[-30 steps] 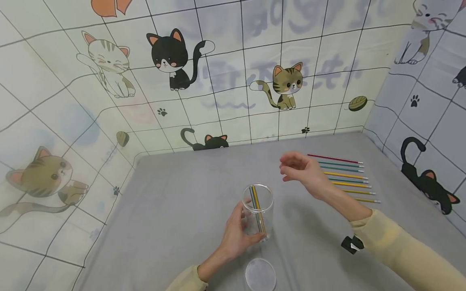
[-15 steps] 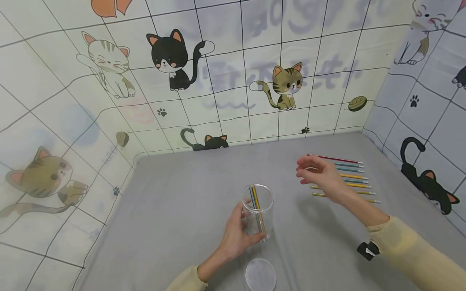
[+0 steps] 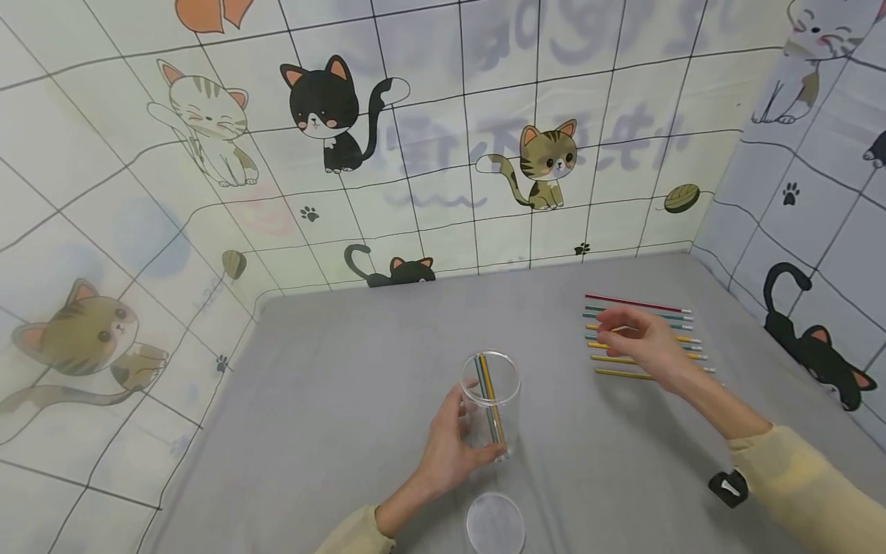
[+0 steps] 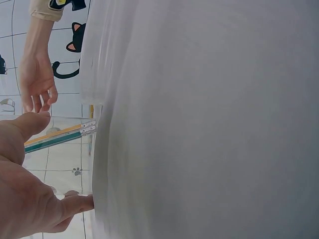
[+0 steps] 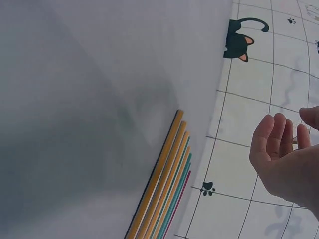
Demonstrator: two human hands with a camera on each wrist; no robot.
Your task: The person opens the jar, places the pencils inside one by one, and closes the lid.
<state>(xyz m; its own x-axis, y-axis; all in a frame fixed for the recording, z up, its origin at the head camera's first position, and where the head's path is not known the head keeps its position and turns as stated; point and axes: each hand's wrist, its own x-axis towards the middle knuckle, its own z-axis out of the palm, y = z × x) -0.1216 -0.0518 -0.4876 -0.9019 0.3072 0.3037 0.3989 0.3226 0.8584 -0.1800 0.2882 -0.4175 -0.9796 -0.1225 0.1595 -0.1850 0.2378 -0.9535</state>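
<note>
In the head view my left hand grips a clear cylindrical jar low on its side, thumb across the front. Two pencils, one yellow and one teal, lean inside it; their eraser ends point down, as the left wrist view shows on the pencils. Over to the right, my right hand hovers above a row of pencils, fingers loosely bent and holding nothing. That row runs from a red pencil at the back to a yellow pencil at the front, with teal and yellow ones between, partly hidden by the hand.
A round translucent lid lies on the grey cloth near the front edge, just below the jar. Cat-printed curtains enclose the table at the back and both sides. A small black piece shows by my right cuff.
My right hand has moved rightward and slightly down from near the jar to above the pencil row, uncovering the pencils' left ends. The left hand and jar have stayed put.
</note>
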